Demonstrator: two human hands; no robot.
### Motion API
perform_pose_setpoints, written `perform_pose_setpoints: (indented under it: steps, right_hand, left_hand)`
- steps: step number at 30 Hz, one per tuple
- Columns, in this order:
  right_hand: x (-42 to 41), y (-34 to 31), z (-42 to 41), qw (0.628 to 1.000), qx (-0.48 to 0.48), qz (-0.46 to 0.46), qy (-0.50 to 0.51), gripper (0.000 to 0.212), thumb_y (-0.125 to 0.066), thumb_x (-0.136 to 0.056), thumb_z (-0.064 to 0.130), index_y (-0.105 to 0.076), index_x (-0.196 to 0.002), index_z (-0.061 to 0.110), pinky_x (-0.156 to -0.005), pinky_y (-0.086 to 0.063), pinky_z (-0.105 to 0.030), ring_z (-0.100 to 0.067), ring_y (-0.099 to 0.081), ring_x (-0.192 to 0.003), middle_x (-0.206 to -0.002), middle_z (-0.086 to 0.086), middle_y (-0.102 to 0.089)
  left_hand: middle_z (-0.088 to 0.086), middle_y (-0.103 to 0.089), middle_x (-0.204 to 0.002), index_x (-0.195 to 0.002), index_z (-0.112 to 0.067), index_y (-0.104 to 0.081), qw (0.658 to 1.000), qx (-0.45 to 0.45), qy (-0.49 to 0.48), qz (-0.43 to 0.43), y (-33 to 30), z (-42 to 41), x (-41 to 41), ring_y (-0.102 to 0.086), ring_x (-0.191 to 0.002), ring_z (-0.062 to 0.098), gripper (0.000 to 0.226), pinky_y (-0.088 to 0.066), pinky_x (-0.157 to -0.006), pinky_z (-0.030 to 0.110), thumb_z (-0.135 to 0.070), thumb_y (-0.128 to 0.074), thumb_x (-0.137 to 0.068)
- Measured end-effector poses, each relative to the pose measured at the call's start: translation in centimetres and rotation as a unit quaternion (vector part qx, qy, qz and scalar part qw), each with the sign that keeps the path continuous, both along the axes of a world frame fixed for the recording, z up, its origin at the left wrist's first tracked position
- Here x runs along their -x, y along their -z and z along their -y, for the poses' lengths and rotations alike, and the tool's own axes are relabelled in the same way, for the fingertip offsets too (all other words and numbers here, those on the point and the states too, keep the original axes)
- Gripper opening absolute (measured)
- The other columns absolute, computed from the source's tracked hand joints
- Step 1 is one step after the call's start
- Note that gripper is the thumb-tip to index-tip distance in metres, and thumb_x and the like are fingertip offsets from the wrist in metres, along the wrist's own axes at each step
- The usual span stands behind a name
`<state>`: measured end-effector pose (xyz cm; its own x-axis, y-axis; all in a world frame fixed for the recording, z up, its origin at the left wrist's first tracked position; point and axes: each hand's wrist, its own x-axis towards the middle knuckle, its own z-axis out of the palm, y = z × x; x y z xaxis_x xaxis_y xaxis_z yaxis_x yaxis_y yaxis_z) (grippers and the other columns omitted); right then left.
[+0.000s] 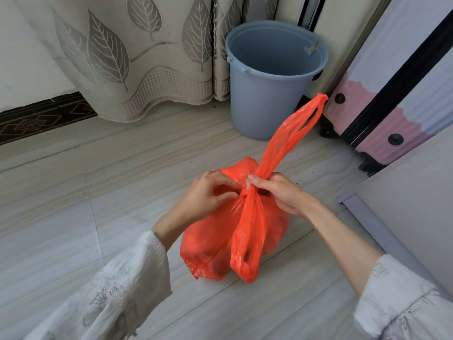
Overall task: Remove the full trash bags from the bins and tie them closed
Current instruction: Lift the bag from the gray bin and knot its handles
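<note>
A full orange trash bag [215, 244] sits on the pale floor in the middle of the view. Its two handle loops cross at the top in a knot. One handle [291, 133] stretches up and to the right, the other [247, 244] hangs down the front of the bag. My left hand [208, 195] pinches the plastic at the left of the knot. My right hand [277, 190] grips the base of the raised handle on the right. A grey-blue bin [272, 94] stands behind the bag with no bag in it.
A leaf-patterned curtain [137, 57] hangs behind the bin at the left. A pink and white cabinet with black knobs [382, 114] stands at the right, and a white furniture panel [416, 204] runs along the near right.
</note>
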<state>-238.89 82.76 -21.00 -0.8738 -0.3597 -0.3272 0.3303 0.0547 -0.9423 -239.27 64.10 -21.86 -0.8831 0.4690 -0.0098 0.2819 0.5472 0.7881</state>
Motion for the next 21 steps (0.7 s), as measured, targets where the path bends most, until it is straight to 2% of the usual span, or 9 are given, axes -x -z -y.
perform_pose_setpoints:
  steps: [2,4,7,11,14,17,19,21]
  right_hand:
    - [-0.1,-0.1,-0.2,1.0,0.007,-0.005,-0.008,0.029,-0.043,-0.094,0.012,-0.055,-0.069,0.009,-0.065,-0.046,-0.013,-0.004,-0.056,-0.061,-0.065,0.003,-0.058]
    - [-0.2,-0.2,-0.2,1.0,0.013,0.0,-0.022,0.029,-0.043,-0.095,0.011,-0.055,-0.069,0.009,-0.064,-0.046,-0.013,-0.004,-0.056,-0.061,-0.061,0.007,-0.06]
    - [-0.5,0.0,-0.3,0.999,0.01,0.006,-0.031,0.028,-0.043,-0.095,0.011,-0.056,-0.07,0.008,-0.065,-0.046,-0.013,-0.006,-0.056,-0.064,-0.061,0.008,-0.06]
    - [-0.8,0.1,-0.4,0.999,0.0,-0.003,-0.042,0.02,-0.054,-0.09,0.011,-0.06,-0.071,0.011,-0.07,-0.044,-0.013,-0.002,-0.057,-0.067,-0.067,0.009,-0.061]
    - [-1.0,-0.7,-0.6,0.988,-0.095,-0.066,-0.098,0.014,-0.06,-0.086,0.015,-0.063,-0.075,0.023,-0.074,-0.041,-0.008,0.007,-0.056,-0.076,-0.076,0.014,-0.062]
    - [-0.9,-1.2,-0.5,0.97,-0.163,-0.119,-0.137,0.011,-0.062,-0.08,0.018,-0.061,-0.079,0.03,-0.071,-0.039,-0.003,0.014,-0.053,-0.076,-0.084,0.013,-0.061]
    - [-0.8,-0.6,0.0,0.966,-0.188,-0.137,-0.112,0.011,-0.064,-0.073,0.024,-0.059,-0.075,0.034,-0.073,-0.042,-0.008,0.011,-0.055,-0.075,-0.081,0.012,-0.062]
    - [-0.9,0.4,0.3,0.956,-0.224,-0.175,-0.068,0.011,-0.063,-0.07,0.029,-0.054,-0.071,0.036,-0.074,-0.045,-0.023,0.0,-0.057,-0.076,-0.078,0.01,-0.061]
  left_hand:
    - [-0.012,-0.061,-0.096,-0.097,-0.026,-0.07,1.0,0.022,-0.018,0.002,0.3,-0.3,-0.4,-0.055,-0.097,0.009,0.044,-0.04,-0.094,0.033,-0.056,-0.058,-0.066]
    - [-0.01,-0.06,-0.097,-0.099,-0.03,-0.069,0.998,0.064,-0.016,-0.005,0.2,-0.6,-0.7,-0.055,-0.099,0.014,0.054,-0.041,-0.093,0.038,-0.065,-0.05,-0.063]
    - [-0.016,-0.054,-0.089,-0.094,-0.031,-0.071,0.996,0.087,-0.013,-0.009,0.1,-0.9,-0.7,-0.055,-0.095,0.014,0.041,-0.041,-0.091,0.044,-0.057,-0.054,-0.067]
    - [-0.02,-0.054,-0.081,-0.082,-0.027,-0.071,0.998,0.006,-0.038,0.043,0.4,-0.6,-0.8,-0.058,-0.09,0.013,0.04,-0.045,-0.09,0.041,-0.057,-0.052,-0.063]
    - [-0.017,-0.055,-0.083,-0.077,-0.029,-0.069,0.995,-0.024,-0.056,0.084,0.4,-0.5,-0.9,-0.058,-0.09,0.013,0.035,-0.045,-0.09,0.036,-0.054,-0.052,-0.059]
    - [-0.014,-0.055,-0.082,-0.07,-0.038,-0.064,0.988,-0.046,-0.075,0.127,0.4,-0.4,-0.9,-0.055,-0.084,0.009,0.018,-0.041,-0.084,0.031,-0.051,-0.057,-0.059]
    - [-0.013,-0.054,-0.08,-0.068,-0.037,-0.064,0.986,-0.053,-0.082,0.134,0.3,-0.4,-1.0,-0.051,-0.078,0.006,0.014,-0.039,-0.08,0.03,-0.048,-0.06,-0.061]
    - [-0.014,-0.054,-0.078,-0.07,-0.032,-0.066,0.989,-0.044,-0.085,0.117,0.4,-0.5,-1.1,-0.052,-0.08,0.009,0.02,-0.042,-0.084,0.035,-0.049,-0.058,-0.062]
